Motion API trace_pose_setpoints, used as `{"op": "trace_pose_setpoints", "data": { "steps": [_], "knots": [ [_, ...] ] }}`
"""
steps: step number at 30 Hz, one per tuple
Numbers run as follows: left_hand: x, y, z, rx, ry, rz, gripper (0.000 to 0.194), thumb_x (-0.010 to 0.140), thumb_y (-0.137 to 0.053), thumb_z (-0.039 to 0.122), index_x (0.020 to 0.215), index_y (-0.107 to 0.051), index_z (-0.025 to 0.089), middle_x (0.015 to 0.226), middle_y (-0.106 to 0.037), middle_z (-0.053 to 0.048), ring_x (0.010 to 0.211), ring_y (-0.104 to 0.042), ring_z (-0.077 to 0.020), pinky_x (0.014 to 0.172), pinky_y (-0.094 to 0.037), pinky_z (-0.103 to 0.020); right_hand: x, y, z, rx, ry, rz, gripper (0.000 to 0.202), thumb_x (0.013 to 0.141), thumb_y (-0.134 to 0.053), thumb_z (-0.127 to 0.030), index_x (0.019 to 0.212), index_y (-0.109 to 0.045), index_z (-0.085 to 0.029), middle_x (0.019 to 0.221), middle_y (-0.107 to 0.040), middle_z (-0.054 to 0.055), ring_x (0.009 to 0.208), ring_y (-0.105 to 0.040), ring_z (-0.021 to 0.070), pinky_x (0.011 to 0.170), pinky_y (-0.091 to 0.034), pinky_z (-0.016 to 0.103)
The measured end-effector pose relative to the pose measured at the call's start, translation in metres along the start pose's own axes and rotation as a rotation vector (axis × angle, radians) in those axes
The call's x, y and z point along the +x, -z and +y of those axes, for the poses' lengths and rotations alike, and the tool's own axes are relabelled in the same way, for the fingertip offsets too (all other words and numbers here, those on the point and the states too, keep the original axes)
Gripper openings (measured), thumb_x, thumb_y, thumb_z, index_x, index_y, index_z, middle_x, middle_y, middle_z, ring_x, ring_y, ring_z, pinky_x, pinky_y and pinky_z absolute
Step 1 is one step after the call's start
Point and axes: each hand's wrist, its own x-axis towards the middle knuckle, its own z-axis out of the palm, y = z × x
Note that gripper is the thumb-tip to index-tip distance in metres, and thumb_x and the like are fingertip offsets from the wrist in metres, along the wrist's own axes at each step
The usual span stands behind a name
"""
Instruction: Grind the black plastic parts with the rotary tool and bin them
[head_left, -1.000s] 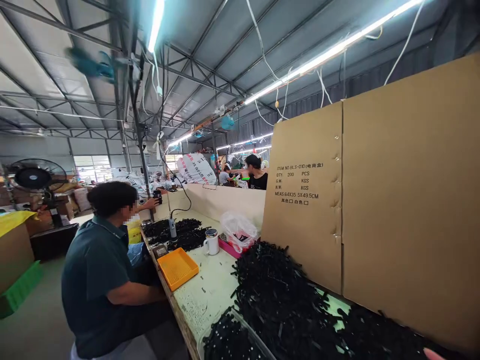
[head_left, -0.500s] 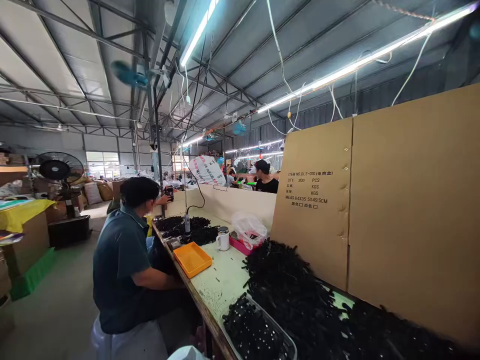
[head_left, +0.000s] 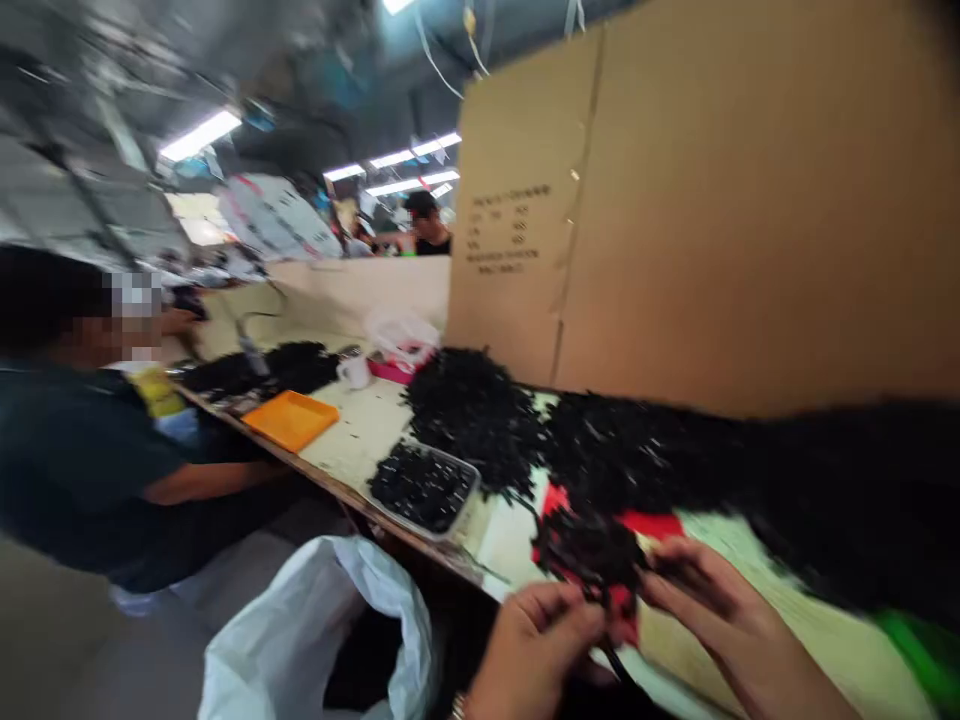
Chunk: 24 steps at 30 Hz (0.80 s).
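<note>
We see left hand [head_left: 536,645], thumb and forefinger drawn close together at thin black strip [head_left: 618,668]; blur hides whether they clamp it. Right hand [head_left: 739,625] opposite, fingers slightly parted; cannot tell whether they grip anything. Just beyond our fingers: pile of black strips [head_left: 585,545] over red sheet [head_left: 656,523] on bench [head_left: 356,420]. Left of fingers: clear plastic tub [head_left: 472,490], white sack [head_left: 255,620].

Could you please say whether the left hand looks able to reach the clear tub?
Probably yes: the left hand is near the clear tub, with no visible barrier between, though the hand seems occupied.
</note>
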Motion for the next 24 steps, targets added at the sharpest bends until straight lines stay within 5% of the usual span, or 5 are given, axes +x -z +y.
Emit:
{"op": "trace_pose_setpoints", "data": {
  "steps": [3, 10, 24],
  "knots": [
    [0.009, 0.004, -0.002, 0.068, 0.047, -0.002, 0.035, 0.069, -0.076, 0.044, 0.078, -0.071, 0.011, 0.077, -0.070, -0.008, 0.068, -0.060, -0.0134, 0.053, -0.044, -0.018, 0.002, -0.002, 0.009, 0.212, -0.045, -0.040, 0.043, 0.067, -0.080, -0.045, 0.097, -0.060, -0.023, 0.096, -0.063, 0.004, 0.093, -0.059, 0.0222, 0.082, -0.052, 0.031],
    [0.013, -0.001, -0.001, 0.208, 0.108, -0.081, 0.042, 0.072, -0.071, 0.050, 0.079, -0.073, 0.009, 0.071, -0.069, -0.008, 0.052, -0.053, -0.0078, 0.050, -0.044, -0.018, -0.008, -0.009, -0.005, 0.241, -0.089, -0.123, 0.040, 0.071, -0.079, -0.044, 0.101, -0.064, -0.023, 0.084, -0.061, 0.002, 0.079, -0.056, 0.0167, 0.073, -0.049, 0.026],
    [0.033, 0.000, -0.007, 0.156, 0.246, -0.126, 0.039, 0.072, -0.072, 0.047, 0.082, -0.073, 0.009, 0.080, -0.070, -0.011, 0.061, -0.059, -0.0100, 0.053, -0.046, -0.016, 0.002, -0.002, 0.003, 0.284, -0.143, -0.189, 0.034, 0.076, -0.075, -0.044, 0.098, -0.063, -0.022, 0.081, -0.058, 0.001, 0.075, -0.056, 0.0154, 0.071, -0.048, 0.026]
  ]
}}
